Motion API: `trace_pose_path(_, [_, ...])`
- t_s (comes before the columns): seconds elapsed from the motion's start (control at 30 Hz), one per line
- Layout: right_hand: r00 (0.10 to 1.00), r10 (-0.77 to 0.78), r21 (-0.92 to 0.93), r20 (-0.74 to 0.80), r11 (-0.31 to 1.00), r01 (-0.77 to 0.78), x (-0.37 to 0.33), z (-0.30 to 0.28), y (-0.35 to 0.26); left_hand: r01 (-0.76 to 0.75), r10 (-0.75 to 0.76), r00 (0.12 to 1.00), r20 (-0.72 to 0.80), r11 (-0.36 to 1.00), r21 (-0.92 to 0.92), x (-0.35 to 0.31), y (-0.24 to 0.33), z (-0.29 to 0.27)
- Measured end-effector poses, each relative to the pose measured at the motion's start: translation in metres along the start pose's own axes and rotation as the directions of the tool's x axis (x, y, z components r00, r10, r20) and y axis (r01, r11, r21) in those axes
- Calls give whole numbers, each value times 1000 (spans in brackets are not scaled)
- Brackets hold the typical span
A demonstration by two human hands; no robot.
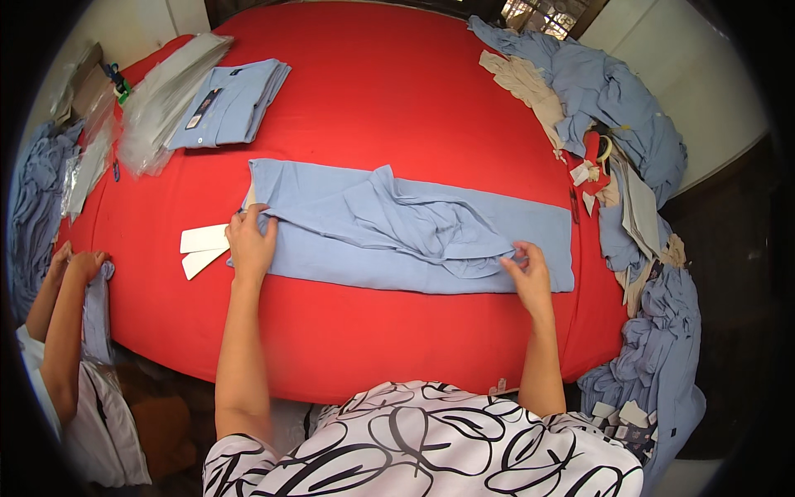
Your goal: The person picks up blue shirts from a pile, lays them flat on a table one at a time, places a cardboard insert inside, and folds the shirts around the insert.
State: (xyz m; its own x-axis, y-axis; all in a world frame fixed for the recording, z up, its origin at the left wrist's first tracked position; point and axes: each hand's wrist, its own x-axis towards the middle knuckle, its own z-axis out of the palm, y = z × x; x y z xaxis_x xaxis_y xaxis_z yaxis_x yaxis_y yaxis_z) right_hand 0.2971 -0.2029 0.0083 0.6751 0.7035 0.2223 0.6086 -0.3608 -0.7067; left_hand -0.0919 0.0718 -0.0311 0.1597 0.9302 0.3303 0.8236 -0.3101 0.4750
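A light blue shirt (331, 240) lies across the red-covered table in front of me, folded lengthwise into a long strip. Loose, crumpled fabric, apparently a sleeve, is bunched along its middle. At the shirt's left end, my left hand (251, 242) grips the edge with thumb and fingers. My right hand (532, 277) pinches the tip of the bunched fabric near the right end. Two white card strips (203, 239) stick out to the left of the shirt, partly under my left hand.
Folded blue shirts (236, 103) are stacked at the back left beside clear plastic bags (170, 99). Heaped blue garments (613, 91) and a tape roll (605, 148) line the right edge. At the left edge, another person's hands (79, 263) hold blue cloth. The table cover (373, 74) is red.
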Motion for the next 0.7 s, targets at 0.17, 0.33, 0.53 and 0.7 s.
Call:
trace_pose_path(0.17, [964, -264, -375, -1, 894, 244, 8, 15, 1, -336, 385, 917, -108, 889, 311, 7, 25, -24])
trace_pose_path(0.33, [979, 31, 153, 202, 986, -63, 33, -3, -37, -451, 458, 888, -41, 885, 112, 9, 13, -14])
trace_pose_path(0.53, [953, 76, 665, 294, 700, -261, 40, -2, -43, -113, 105, 994, -43, 957, -268, 5, -11, -6])
trace_pose_path(0.7, [975, 163, 208, 153, 959, -193, 25, 35, 27, -233, 229, 972, -44, 952, -198, 11, -8, -1])
